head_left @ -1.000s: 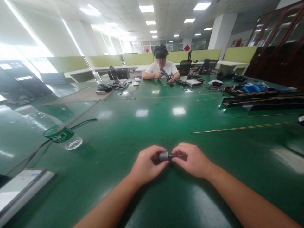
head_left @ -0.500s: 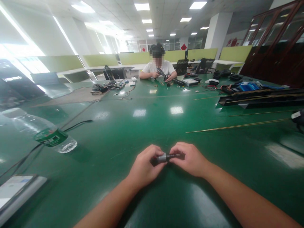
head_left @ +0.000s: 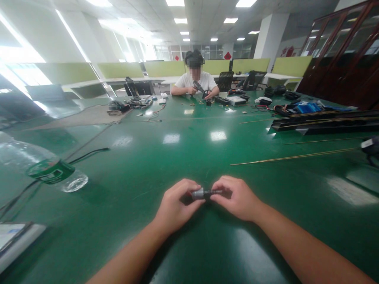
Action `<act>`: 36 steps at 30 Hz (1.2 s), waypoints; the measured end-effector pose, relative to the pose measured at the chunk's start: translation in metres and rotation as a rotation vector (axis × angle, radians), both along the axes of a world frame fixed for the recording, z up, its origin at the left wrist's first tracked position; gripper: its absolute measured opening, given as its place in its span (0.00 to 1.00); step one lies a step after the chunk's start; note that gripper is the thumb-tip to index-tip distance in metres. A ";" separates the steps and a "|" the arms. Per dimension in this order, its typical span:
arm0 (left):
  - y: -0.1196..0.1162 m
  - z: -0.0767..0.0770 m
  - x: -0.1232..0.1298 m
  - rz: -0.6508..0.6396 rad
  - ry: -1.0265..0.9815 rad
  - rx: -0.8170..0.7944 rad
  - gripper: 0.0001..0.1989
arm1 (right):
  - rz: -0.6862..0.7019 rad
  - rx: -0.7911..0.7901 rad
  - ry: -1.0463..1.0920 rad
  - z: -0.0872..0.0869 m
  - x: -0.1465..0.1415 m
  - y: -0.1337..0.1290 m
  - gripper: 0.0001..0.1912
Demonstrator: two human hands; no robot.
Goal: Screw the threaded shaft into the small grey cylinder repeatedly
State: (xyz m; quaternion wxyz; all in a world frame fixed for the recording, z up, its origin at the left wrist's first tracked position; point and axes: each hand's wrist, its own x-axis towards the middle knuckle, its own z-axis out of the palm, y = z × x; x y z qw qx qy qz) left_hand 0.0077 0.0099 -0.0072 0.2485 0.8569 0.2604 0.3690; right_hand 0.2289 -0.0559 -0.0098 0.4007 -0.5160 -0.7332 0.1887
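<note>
Between my hands lies a small cylindrical part (head_left: 198, 193), silvery grey at its left, with a dark, ridged shaft (head_left: 211, 192) running to the right. My left hand (head_left: 179, 203) grips the grey end between thumb and fingers. My right hand (head_left: 237, 197) has its thumb and fingers closed around the tip of the dark shaft, and the fingers partly hide it. Both hands are just above the green tabletop (head_left: 183, 165), near its front.
A clear plastic bottle (head_left: 51, 169) lies at the left by a black cable (head_left: 89, 154). A device (head_left: 22, 244) sits at the lower left. Thin rods (head_left: 290, 156) and black rails (head_left: 325, 122) lie at the right. Across the table sits a person (head_left: 195, 81) among tools.
The view has shifted slightly, so the bottle and the device appear farther left. My left hand has moved a little left with the part, and more of the dark shaft shows.
</note>
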 end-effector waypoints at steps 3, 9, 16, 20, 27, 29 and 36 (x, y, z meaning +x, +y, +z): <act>0.001 0.000 0.000 0.002 -0.005 -0.006 0.09 | 0.000 0.005 0.004 -0.001 0.001 0.000 0.03; 0.003 -0.001 -0.001 0.036 -0.019 -0.040 0.10 | -0.025 0.007 0.029 0.001 0.001 0.003 0.03; 0.007 -0.003 -0.004 0.053 -0.015 -0.067 0.11 | -0.047 -0.027 0.068 -0.002 -0.001 0.004 0.03; 0.008 -0.004 -0.006 0.069 0.000 -0.098 0.12 | -0.049 -0.044 0.097 -0.002 -0.002 0.005 0.03; 0.009 -0.004 -0.006 0.063 -0.026 -0.159 0.12 | -0.056 -0.048 0.110 -0.003 -0.001 0.006 0.03; 0.010 -0.005 -0.006 0.066 -0.031 -0.166 0.12 | -0.061 -0.042 0.115 -0.003 -0.001 0.006 0.04; 0.009 -0.005 -0.008 0.081 -0.023 -0.139 0.12 | -0.078 -0.026 0.119 -0.002 0.000 0.005 0.03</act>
